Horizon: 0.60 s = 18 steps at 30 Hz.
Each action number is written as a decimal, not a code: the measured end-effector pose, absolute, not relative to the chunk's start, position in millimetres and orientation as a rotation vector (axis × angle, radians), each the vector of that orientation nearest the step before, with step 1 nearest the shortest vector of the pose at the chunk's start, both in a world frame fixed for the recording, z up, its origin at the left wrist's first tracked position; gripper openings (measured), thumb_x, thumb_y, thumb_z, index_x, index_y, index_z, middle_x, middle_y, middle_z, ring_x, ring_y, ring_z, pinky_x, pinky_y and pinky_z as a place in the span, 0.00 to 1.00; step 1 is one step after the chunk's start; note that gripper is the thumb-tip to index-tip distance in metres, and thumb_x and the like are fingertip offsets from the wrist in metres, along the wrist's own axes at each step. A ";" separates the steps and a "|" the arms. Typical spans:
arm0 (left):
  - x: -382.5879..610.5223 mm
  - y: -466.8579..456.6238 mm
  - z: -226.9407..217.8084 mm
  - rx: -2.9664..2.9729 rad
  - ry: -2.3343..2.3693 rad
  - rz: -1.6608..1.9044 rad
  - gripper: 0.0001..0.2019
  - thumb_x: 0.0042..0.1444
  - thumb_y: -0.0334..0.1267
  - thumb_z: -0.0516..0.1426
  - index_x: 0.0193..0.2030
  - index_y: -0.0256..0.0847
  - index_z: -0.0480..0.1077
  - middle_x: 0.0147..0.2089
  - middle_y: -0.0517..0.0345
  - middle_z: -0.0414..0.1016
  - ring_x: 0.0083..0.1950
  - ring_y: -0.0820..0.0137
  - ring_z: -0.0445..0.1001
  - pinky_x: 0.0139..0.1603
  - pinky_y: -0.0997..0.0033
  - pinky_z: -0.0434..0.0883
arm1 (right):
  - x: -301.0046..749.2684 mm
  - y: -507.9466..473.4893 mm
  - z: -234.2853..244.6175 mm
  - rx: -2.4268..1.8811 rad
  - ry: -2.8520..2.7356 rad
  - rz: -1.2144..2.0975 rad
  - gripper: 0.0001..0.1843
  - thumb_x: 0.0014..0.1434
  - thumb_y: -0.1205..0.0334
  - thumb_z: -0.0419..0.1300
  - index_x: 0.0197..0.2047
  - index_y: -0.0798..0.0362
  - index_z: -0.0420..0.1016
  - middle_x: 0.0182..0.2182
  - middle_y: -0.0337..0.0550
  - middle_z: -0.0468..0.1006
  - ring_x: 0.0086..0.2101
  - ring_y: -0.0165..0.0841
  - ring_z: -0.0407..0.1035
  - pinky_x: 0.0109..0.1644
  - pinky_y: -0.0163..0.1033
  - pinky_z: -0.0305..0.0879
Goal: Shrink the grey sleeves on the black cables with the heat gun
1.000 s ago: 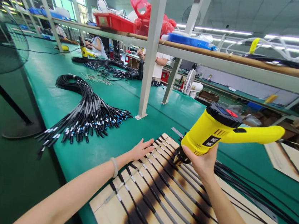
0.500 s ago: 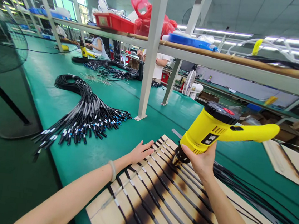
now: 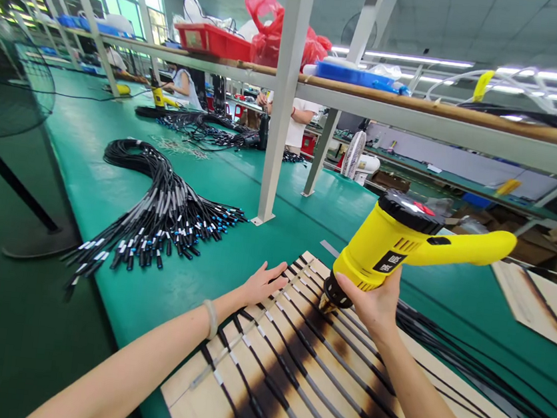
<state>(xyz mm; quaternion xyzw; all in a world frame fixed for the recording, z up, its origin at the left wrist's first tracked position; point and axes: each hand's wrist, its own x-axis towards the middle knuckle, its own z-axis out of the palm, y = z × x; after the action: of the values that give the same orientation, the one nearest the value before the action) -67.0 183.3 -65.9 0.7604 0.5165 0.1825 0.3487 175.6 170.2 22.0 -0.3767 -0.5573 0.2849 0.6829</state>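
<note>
My right hand (image 3: 373, 304) grips the barrel of a yellow heat gun (image 3: 405, 247), its nozzle pointed down at black cables (image 3: 301, 366) laid in rows across a scorched wooden board (image 3: 216, 403). My left hand (image 3: 263, 282) lies flat with fingers stretched out on the cable ends at the board's far left corner. A pale bangle sits on my left wrist.
A big bundle of black cables with blue-tipped ends (image 3: 157, 212) lies on the green bench (image 3: 111, 176) to the left. A white shelf post (image 3: 284, 95) stands behind the board. Other people work at the far end (image 3: 296, 120). A second scorched board (image 3: 544, 303) lies right.
The heat gun has shifted slightly left along the cables with my right hand. My left hand stays where it was.
</note>
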 end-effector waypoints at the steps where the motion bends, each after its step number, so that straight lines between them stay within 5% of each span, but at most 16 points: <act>1: -66.9 183.2 -65.6 1.972 1.342 0.474 0.36 0.61 0.60 0.37 0.69 0.38 0.46 0.70 0.49 0.47 0.70 0.63 0.47 0.70 0.52 0.30 | 175.3 170.0 22.2 -0.844 -1.255 0.638 0.37 0.33 0.63 0.73 0.45 0.46 0.59 0.40 0.40 0.75 0.38 0.38 0.74 0.44 0.48 0.72; 18: -65.5 180.4 -59.4 1.955 1.346 0.464 0.35 0.61 0.59 0.37 0.69 0.40 0.46 0.70 0.51 0.47 0.70 0.64 0.47 0.70 0.52 0.29 | 174.6 166.5 25.5 -0.832 -1.309 0.605 0.39 0.34 0.65 0.73 0.48 0.47 0.59 0.42 0.41 0.74 0.39 0.38 0.73 0.45 0.46 0.70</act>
<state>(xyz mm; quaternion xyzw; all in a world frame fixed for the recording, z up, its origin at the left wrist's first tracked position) -65.5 180.4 -59.4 0.7561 0.5205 0.1794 0.3538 174.6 166.5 25.5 -0.3695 -0.5815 0.2688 0.6731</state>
